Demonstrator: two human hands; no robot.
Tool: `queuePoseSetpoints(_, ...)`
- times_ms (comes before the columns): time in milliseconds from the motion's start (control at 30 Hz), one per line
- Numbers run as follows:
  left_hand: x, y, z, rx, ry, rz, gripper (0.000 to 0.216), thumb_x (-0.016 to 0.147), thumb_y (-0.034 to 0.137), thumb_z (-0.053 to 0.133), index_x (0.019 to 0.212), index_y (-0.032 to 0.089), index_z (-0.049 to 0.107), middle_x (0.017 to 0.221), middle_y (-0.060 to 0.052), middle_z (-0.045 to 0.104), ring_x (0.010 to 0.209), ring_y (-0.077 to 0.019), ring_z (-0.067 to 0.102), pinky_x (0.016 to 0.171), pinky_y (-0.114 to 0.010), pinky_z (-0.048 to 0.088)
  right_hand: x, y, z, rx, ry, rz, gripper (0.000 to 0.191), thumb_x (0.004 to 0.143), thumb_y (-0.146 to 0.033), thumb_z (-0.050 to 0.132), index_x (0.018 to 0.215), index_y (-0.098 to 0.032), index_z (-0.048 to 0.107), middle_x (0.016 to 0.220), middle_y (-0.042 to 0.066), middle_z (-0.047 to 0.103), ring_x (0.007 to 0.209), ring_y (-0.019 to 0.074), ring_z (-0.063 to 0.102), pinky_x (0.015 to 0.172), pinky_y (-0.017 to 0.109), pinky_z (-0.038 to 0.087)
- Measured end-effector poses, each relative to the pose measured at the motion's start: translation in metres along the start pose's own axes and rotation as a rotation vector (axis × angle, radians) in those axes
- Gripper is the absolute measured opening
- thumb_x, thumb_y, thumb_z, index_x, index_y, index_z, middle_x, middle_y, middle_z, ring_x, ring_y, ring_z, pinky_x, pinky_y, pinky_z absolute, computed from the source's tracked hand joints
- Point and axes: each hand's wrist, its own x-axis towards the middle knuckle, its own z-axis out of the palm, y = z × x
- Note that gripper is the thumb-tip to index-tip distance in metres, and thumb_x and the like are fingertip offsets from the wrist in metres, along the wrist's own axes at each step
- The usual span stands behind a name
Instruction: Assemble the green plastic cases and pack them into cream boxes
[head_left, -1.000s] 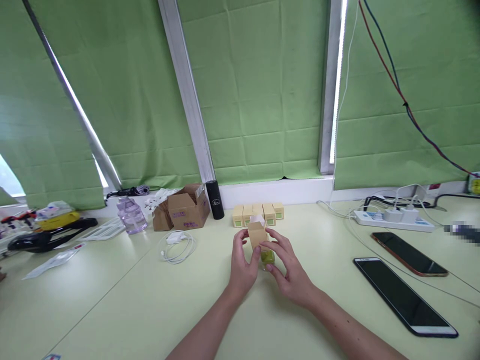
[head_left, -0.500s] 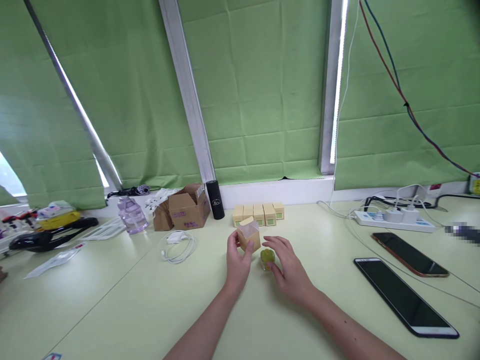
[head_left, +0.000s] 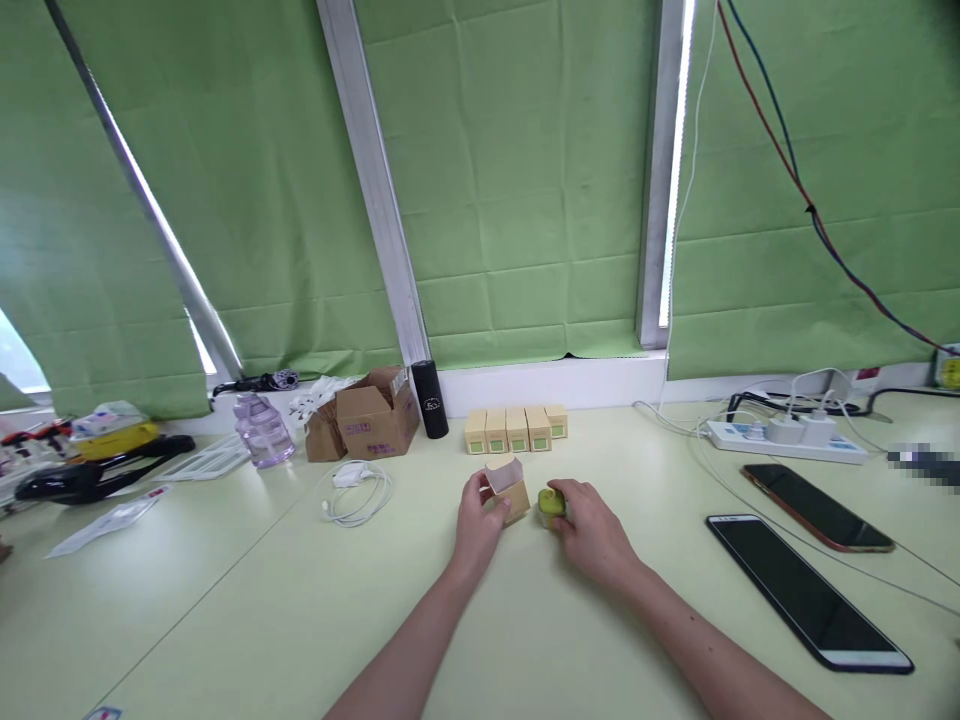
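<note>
In the middle of the table, my left hand (head_left: 480, 525) grips a small tan cardboard box (head_left: 514, 503) by its left side. The box is tilted, with its top flap raised. Just right of it, the thumb and fingers of my right hand (head_left: 592, 527) close around a small jar (head_left: 551, 503) with a green lid. A narrow gap separates jar and box. Behind both hands stands a row of several matching tan boxes (head_left: 517, 430) with green labels.
At the back left are an open brown carton (head_left: 375, 420), a black cylinder (head_left: 430, 400), a purple bottle (head_left: 264, 432) and a coiled white cable (head_left: 360, 495). To the right lie two phones, the nearer one (head_left: 810, 590) large, and a white power strip (head_left: 787, 442).
My right hand has closed on the green-lidded jar and moved it slightly right. My left hand has lowered the box and tipped it, so its flap now stands raised.
</note>
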Motion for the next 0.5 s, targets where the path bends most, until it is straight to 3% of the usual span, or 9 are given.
queuePoseSetpoints(133, -0.007, 0.008, 0.003, 0.059, -0.156, -0.007, 0.046, 0.068, 0.019, 0.071, 0.114, 0.018, 0.065, 0.114, -0.011, 0.072, 0.108, -0.0288, 0.066, 0.091, -0.038, 0.051, 0.006, 0.013, -0.002, 0.003, 0.025, 0.079, 0.05, 0.081, -0.006, 0.058, 0.128, -0.023, 0.063, 0.131, 0.007, 0.07, 0.122, 0.0277, 0.061, 0.094, 0.034, 0.047)
queuePoseSetpoints(300, -0.013, 0.017, 0.005, 0.15, -0.257, 0.011, 0.043, 0.066, 0.014, 0.064, 0.109, 0.017, 0.064, 0.112, -0.01, 0.07, 0.109, -0.0291, 0.062, 0.098, -0.041, 0.045, 0.009, 0.02, -0.002, 0.011, 0.018, 0.094, 0.046, 0.082, -0.009, 0.059, 0.126, -0.022, 0.063, 0.13, 0.008, 0.069, 0.122, 0.0274, 0.06, 0.097, 0.033, 0.046)
queuePoseSetpoints(500, -0.015, 0.021, 0.004, 0.107, -0.2, 0.114, 0.046, 0.076, 0.023, 0.069, 0.119, 0.022, 0.054, 0.121, -0.009, 0.063, 0.118, -0.0274, 0.059, 0.104, -0.04, 0.043, 0.009, 0.02, -0.001, 0.011, 0.018, 0.105, 0.047, 0.082, -0.008, 0.058, 0.126, -0.021, 0.062, 0.132, 0.009, 0.068, 0.124, 0.0274, 0.06, 0.097, 0.033, 0.047)
